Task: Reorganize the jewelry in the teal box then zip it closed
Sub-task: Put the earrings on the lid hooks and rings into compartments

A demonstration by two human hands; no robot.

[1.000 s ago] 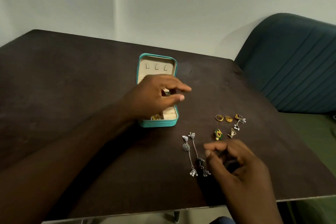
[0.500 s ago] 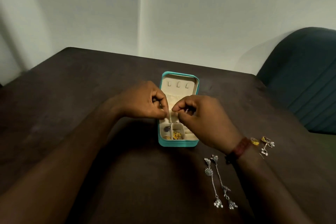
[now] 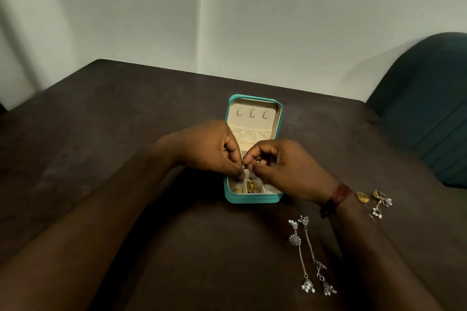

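Left hand [image 3: 211, 151] and right hand [image 3: 286, 168] curl over the open teal box [image 3: 252, 200], both pinching 1 silver piece [image 3: 243, 167], box well in from the table [image 3: 126, 134] far edge, 2 long earrings [image 3: 295, 239] front-right.

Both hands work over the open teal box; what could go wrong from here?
1. The small silver piece pinched between the left hand and right hand might slip among the gold pieces in the teal box.
2. The right forearm lies beside the long silver earrings and gold ring; withdrawing might sweep them.
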